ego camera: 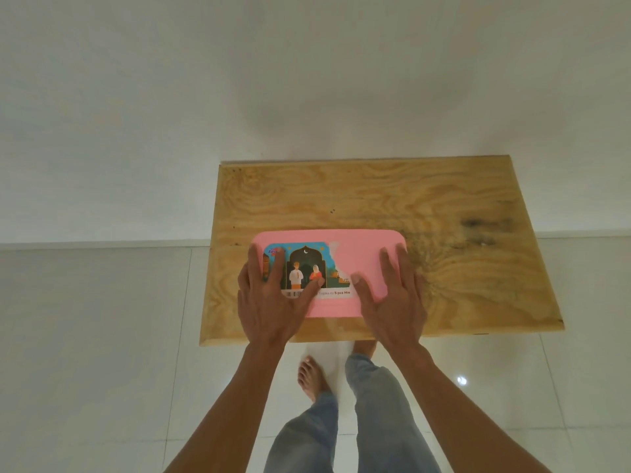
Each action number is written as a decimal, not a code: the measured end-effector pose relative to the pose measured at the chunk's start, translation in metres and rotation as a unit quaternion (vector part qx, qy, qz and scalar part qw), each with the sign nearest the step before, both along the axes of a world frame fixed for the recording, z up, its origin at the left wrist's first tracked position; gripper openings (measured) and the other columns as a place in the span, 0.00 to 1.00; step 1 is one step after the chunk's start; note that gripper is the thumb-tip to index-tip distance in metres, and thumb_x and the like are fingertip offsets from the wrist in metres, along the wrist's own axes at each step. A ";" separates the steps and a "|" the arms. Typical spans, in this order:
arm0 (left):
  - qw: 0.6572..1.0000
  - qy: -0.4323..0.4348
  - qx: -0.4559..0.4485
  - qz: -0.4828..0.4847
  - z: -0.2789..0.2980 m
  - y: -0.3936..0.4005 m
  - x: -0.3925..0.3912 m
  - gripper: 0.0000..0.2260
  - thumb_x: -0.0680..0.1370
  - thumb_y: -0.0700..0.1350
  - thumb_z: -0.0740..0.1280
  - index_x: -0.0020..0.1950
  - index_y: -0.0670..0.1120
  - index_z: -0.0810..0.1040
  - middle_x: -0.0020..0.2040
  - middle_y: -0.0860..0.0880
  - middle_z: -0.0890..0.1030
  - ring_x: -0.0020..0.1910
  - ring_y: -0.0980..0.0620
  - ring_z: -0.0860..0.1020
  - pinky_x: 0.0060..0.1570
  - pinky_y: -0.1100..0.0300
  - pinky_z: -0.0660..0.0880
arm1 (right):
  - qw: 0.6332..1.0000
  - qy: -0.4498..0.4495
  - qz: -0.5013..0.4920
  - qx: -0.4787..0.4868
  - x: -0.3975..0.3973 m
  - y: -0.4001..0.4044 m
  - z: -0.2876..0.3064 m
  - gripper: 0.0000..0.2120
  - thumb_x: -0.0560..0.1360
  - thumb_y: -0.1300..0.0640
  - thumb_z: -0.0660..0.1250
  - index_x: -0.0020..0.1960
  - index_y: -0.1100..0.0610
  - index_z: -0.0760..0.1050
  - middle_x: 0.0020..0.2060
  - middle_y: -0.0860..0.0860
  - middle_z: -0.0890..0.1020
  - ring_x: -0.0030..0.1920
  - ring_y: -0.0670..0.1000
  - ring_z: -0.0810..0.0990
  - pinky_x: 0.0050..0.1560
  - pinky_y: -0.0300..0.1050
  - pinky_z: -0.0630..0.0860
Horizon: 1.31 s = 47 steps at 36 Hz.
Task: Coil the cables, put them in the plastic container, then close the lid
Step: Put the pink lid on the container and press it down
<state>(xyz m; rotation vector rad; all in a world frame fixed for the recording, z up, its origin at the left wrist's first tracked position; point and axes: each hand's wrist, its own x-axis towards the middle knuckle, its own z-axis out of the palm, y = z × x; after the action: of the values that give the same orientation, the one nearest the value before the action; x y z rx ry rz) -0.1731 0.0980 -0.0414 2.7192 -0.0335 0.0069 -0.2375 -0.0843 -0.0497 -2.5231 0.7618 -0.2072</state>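
Note:
A pink lid [358,254] with a colourful sticker covers the plastic container near the front edge of the wooden table [444,206]. My left hand [269,295] lies flat on the lid's left part, fingers spread over the sticker. My right hand [392,291] lies flat on the lid's right part, fingers apart, reaching its far right corner. The container body and any cables are hidden under the lid.
The table stands against a white wall [307,80]. White floor tiles [102,336] surround it. My bare feet [309,377] and jeans-clad legs [375,421] show below the table's front edge.

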 end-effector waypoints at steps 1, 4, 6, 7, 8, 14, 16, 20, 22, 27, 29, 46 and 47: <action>1.000 -0.002 0.002 -0.001 0.000 -0.001 0.002 0.39 0.68 0.75 0.62 0.71 0.51 0.75 0.78 0.42 0.64 0.69 0.38 0.69 0.55 0.44 0.78 | 1.000 -0.001 -0.002 -0.002 0.002 -0.001 -0.001 0.33 0.75 0.33 0.58 0.75 0.47 0.65 0.78 0.45 0.60 0.73 0.58 0.67 0.69 0.49 0.65; 1.000 -0.013 0.000 -0.003 0.001 -0.006 0.013 0.39 0.69 0.74 0.63 0.70 0.50 0.75 0.77 0.41 0.65 0.69 0.37 0.70 0.57 0.43 0.76 | 1.000 -0.016 -0.005 -0.009 0.014 -0.005 0.002 0.34 0.74 0.33 0.58 0.74 0.50 0.68 0.77 0.46 0.62 0.71 0.58 0.69 0.68 0.49 0.65; 1.000 -0.030 0.000 -0.005 0.003 -0.011 0.024 0.38 0.69 0.73 0.64 0.70 0.49 0.76 0.76 0.40 0.66 0.68 0.36 0.70 0.57 0.44 0.76 | 1.000 -0.026 -0.011 -0.007 0.027 -0.009 0.006 0.33 0.74 0.33 0.60 0.74 0.50 0.68 0.77 0.46 0.62 0.71 0.59 0.69 0.67 0.52 0.69; 0.999 -0.038 0.001 -0.007 0.004 -0.014 0.031 0.37 0.69 0.72 0.65 0.70 0.48 0.76 0.76 0.40 0.66 0.68 0.36 0.70 0.57 0.43 0.75 | 0.999 -0.032 -0.008 -0.010 0.035 -0.012 0.007 0.33 0.74 0.34 0.60 0.73 0.50 0.69 0.77 0.46 0.63 0.70 0.60 0.69 0.66 0.53 0.70; 0.999 -0.044 0.002 -0.009 0.006 -0.017 0.039 0.37 0.69 0.72 0.65 0.70 0.48 0.75 0.76 0.40 0.66 0.68 0.36 0.70 0.58 0.43 0.75 | 0.999 -0.038 -0.002 -0.012 0.043 -0.015 0.008 0.33 0.74 0.34 0.60 0.73 0.51 0.69 0.77 0.47 0.63 0.70 0.60 0.70 0.66 0.53 0.70; 0.999 -0.044 0.003 0.004 0.012 -0.033 0.091 0.38 0.70 0.73 0.63 0.71 0.49 0.73 0.78 0.43 0.63 0.71 0.37 0.67 0.61 0.42 0.73 | 0.999 -0.047 0.023 -0.014 0.101 -0.033 0.014 0.31 0.75 0.38 0.64 0.73 0.53 0.69 0.77 0.48 0.63 0.67 0.60 0.69 0.57 0.54 0.76; 0.999 -0.037 0.000 0.002 0.012 -0.037 0.110 0.38 0.71 0.72 0.63 0.72 0.50 0.72 0.79 0.44 0.62 0.72 0.37 0.65 0.63 0.42 0.73 | 0.999 -0.037 0.026 -0.002 0.120 -0.039 0.016 0.31 0.76 0.40 0.66 0.74 0.53 0.68 0.77 0.48 0.62 0.68 0.58 0.67 0.57 0.53 0.75; 0.999 -0.034 -0.001 0.004 0.011 -0.047 0.143 0.37 0.71 0.71 0.65 0.72 0.50 0.72 0.78 0.44 0.63 0.72 0.38 0.65 0.65 0.42 0.71 | 0.999 -0.041 0.019 -0.007 0.153 -0.048 0.013 0.31 0.75 0.40 0.67 0.73 0.53 0.69 0.76 0.49 0.64 0.67 0.58 0.68 0.54 0.53 0.77; 0.999 -0.032 0.002 0.003 0.009 -0.052 0.157 0.36 0.71 0.71 0.65 0.72 0.50 0.72 0.78 0.45 0.63 0.72 0.38 0.65 0.65 0.43 0.70 | 0.999 -0.035 0.016 -0.013 0.168 -0.052 0.010 0.31 0.75 0.39 0.66 0.73 0.52 0.69 0.76 0.48 0.64 0.67 0.57 0.68 0.53 0.52 0.78; 1.000 -0.023 0.005 0.004 0.005 -0.060 0.178 0.36 0.71 0.71 0.65 0.72 0.50 0.72 0.79 0.45 0.62 0.72 0.38 0.64 0.64 0.43 0.71 | 0.999 -0.042 0.012 -0.019 0.187 -0.059 0.007 0.30 0.75 0.39 0.66 0.72 0.53 0.70 0.76 0.49 0.64 0.67 0.57 0.68 0.51 0.52 0.78; 1.000 -0.019 0.006 0.001 0.003 -0.063 0.185 0.36 0.71 0.71 0.65 0.72 0.50 0.72 0.79 0.45 0.62 0.72 0.38 0.64 0.64 0.42 0.71 | 0.999 -0.034 0.009 -0.017 0.192 -0.062 0.005 0.30 0.75 0.39 0.66 0.73 0.52 0.69 0.77 0.49 0.63 0.67 0.57 0.67 0.52 0.52 0.78; 0.997 -0.019 0.067 -0.041 -0.016 -0.067 0.196 0.37 0.77 0.70 0.54 0.80 0.50 0.60 0.82 0.44 0.54 0.81 0.44 0.51 0.73 0.43 0.62 | 0.996 0.005 0.031 -0.082 0.202 -0.058 -0.006 0.32 0.79 0.39 0.58 0.78 0.52 0.59 0.79 0.52 0.58 0.78 0.58 0.57 0.60 0.55 0.75; 0.997 -0.016 0.067 -0.041 -0.016 -0.066 0.196 0.37 0.77 0.70 0.54 0.80 0.50 0.59 0.82 0.44 0.53 0.81 0.45 0.51 0.74 0.42 0.61 | 0.996 0.006 0.031 -0.081 0.202 -0.058 -0.007 0.32 0.79 0.39 0.58 0.78 0.53 0.59 0.79 0.52 0.58 0.78 0.57 0.57 0.60 0.55 0.75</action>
<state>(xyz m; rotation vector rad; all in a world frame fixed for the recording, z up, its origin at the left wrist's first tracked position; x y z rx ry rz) 0.0224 0.0316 -0.0573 2.8501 -0.1606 0.0253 -0.0351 -0.1427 -0.0563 -2.6994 0.6946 -0.2410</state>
